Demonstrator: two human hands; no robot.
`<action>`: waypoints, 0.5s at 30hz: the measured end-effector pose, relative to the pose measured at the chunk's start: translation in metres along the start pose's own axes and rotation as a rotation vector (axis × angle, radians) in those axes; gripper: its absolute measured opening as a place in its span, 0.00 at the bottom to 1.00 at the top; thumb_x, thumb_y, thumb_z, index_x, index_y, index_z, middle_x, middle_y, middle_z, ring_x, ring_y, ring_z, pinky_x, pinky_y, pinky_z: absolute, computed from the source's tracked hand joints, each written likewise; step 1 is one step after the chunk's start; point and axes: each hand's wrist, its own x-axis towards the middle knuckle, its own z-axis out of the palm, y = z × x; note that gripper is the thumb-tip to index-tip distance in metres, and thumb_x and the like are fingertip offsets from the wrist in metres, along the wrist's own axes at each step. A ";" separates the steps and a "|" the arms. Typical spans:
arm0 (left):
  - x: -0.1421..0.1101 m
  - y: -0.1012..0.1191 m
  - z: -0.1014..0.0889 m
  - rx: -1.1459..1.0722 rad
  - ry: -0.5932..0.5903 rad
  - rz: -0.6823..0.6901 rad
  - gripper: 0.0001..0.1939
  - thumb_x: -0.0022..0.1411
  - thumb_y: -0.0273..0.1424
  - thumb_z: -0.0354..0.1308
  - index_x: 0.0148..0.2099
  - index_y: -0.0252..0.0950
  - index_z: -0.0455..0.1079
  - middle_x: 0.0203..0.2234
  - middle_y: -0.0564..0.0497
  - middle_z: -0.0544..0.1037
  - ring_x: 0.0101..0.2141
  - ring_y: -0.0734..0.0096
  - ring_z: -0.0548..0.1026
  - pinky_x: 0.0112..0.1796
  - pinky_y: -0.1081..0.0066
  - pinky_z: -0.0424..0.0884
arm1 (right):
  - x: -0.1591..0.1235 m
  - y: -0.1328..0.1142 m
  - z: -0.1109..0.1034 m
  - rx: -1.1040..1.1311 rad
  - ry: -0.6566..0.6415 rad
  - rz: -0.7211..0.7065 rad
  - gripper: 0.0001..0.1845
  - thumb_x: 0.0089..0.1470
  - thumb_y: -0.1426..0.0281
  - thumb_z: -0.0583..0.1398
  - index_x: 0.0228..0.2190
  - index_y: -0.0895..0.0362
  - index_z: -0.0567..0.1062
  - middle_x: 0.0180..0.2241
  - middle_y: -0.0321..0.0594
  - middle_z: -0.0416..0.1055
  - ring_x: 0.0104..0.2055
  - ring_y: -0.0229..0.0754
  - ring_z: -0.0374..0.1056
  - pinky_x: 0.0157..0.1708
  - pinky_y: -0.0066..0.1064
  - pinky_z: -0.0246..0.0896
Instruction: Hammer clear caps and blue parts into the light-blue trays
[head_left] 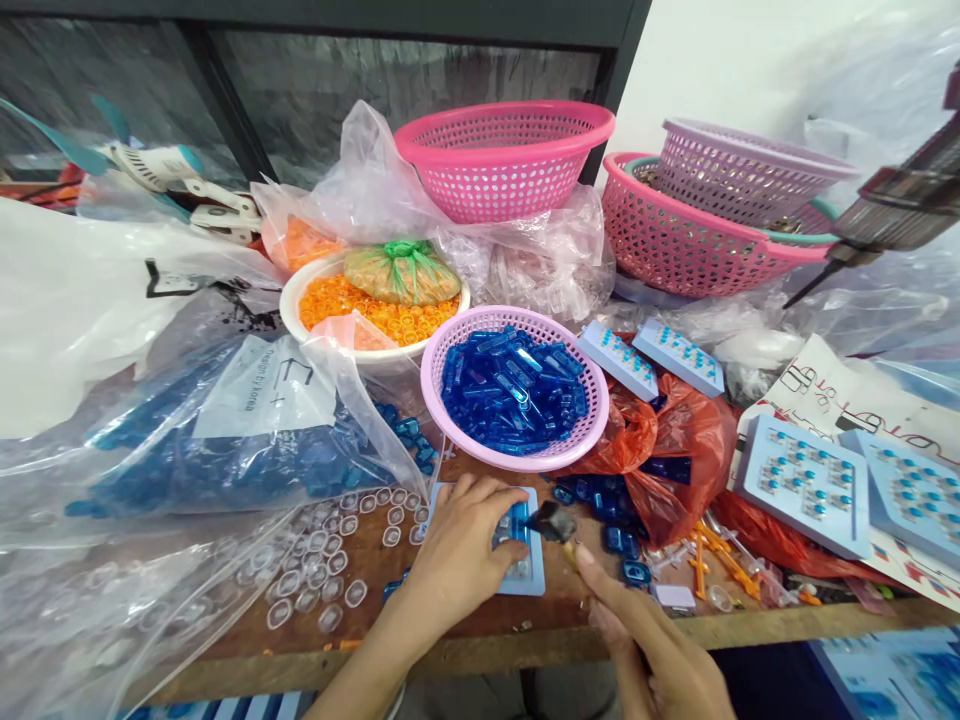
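The small pale-blue tray [525, 585], with some blue pieces in it, lies on the wooden desk [555, 625]. The left hand [457, 560] holds it from above, and the right hand [645, 650] pinches a small dark-tipped tool [553, 522] just beside it (the hands are near but apart). The lilac basket [514, 455] remains full of blue pieces [510, 390], while two pale-blue trays [802, 490] already carry pieces.

"Design by Korea" is faintly read on a white rectangular paper label [262, 388] on a clear plastic bag of blue parts [225, 470], beyond the left hand [457, 570].
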 end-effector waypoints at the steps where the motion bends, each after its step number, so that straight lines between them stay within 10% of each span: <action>1: -0.002 0.000 0.000 -0.001 0.000 -0.002 0.26 0.56 0.24 0.71 0.56 0.41 0.75 0.50 0.48 0.80 0.50 0.49 0.73 0.51 0.48 0.68 | 0.000 0.004 0.001 -0.014 -0.040 -0.018 0.32 0.67 0.77 0.54 0.68 0.47 0.59 0.54 0.38 0.76 0.53 0.41 0.75 0.52 0.25 0.70; 10: -0.023 -0.016 0.006 -0.051 0.384 0.167 0.08 0.66 0.23 0.61 0.46 0.38 0.76 0.44 0.48 0.79 0.45 0.59 0.75 0.47 0.61 0.71 | -0.009 0.012 -0.011 0.012 0.141 0.137 0.28 0.66 0.73 0.59 0.64 0.45 0.67 0.52 0.31 0.78 0.49 0.37 0.77 0.51 0.18 0.66; 15: 0.005 0.025 0.024 0.209 0.212 0.224 0.09 0.66 0.22 0.60 0.46 0.38 0.76 0.43 0.49 0.81 0.44 0.57 0.74 0.44 0.58 0.71 | -0.023 0.019 -0.018 0.025 0.234 0.231 0.28 0.65 0.73 0.60 0.63 0.43 0.68 0.50 0.29 0.79 0.50 0.34 0.75 0.56 0.17 0.58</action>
